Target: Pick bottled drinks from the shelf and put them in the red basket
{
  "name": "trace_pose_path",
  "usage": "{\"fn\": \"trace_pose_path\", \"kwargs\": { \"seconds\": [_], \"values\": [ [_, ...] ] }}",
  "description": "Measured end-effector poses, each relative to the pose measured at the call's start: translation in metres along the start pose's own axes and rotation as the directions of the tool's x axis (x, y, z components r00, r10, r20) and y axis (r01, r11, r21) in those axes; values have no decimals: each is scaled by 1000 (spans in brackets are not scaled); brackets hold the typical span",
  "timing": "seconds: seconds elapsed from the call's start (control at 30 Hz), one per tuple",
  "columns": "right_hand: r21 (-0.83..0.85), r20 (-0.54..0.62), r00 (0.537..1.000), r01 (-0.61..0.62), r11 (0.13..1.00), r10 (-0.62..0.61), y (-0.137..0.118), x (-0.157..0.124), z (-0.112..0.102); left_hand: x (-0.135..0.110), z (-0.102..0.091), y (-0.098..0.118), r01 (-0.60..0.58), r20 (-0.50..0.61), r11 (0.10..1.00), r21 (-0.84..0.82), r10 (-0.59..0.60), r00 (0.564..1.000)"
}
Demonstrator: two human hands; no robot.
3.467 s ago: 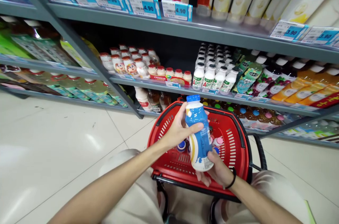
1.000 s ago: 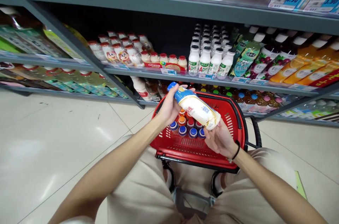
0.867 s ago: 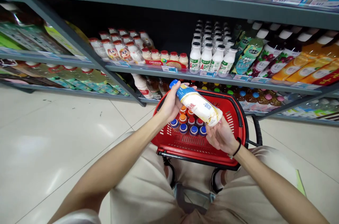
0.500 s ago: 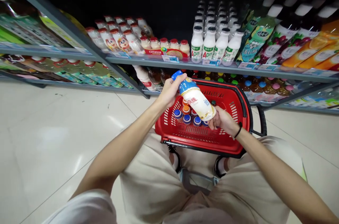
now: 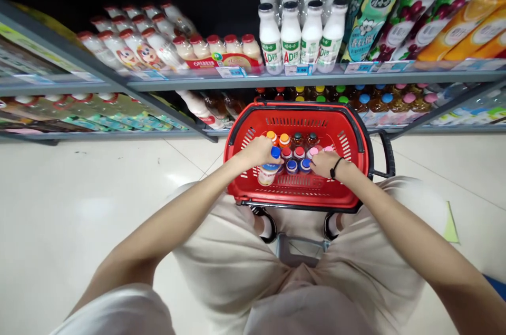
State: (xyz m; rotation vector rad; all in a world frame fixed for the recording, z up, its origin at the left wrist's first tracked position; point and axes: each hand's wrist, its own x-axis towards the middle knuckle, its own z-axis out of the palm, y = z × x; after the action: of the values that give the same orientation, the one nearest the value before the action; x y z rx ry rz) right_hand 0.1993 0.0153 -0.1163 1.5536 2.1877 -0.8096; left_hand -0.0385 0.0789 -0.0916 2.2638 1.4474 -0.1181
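Note:
A red shopping basket (image 5: 356,134) stands on the floor in front of my knees. Inside it are several small bottles with coloured caps (image 5: 297,153). My left hand (image 5: 259,151) is down in the basket, closed round the blue-capped neck of a white and blue drink bottle (image 5: 269,170) that stands upright at the basket's near left. My right hand (image 5: 326,163), with a black band on the wrist, rests in the basket just right of the small bottles, fingers curled toward them; whether it holds anything is hidden.
Grey store shelves run across the back. On the middle shelf are white AD bottles (image 5: 300,34), red-capped small bottles (image 5: 158,45) and tall juice bottles (image 5: 435,13). A lower shelf (image 5: 379,100) holds more coloured-cap bottles. Pale tiled floor (image 5: 79,203) lies to the left.
The bottle, held tilted above the basket by both hands, has gone down into the basket and now stands upright. My right hand has left its base. The view has tipped downward.

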Motion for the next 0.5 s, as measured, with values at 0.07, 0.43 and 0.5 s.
{"fn": "trace_pose_path", "kwargs": {
  "seconds": [0.07, 0.43, 0.5],
  "values": [
    [-31, 12, 1000, 24, 999, -23, 1, -1, 0, 4, 10, -6, 40, 120, 991, 130, -55, 991],
    [-44, 31, 999, 46, 998, -45, 5, 0, 0, 30, 40, -15, 133, 550, 891, 435, -379, 744],
    [-34, 35, 999, 42, 999, -41, 5, -2, -1, 32, 50, -19, 152, 607, 875, 460, -435, 665]
  ]
}}
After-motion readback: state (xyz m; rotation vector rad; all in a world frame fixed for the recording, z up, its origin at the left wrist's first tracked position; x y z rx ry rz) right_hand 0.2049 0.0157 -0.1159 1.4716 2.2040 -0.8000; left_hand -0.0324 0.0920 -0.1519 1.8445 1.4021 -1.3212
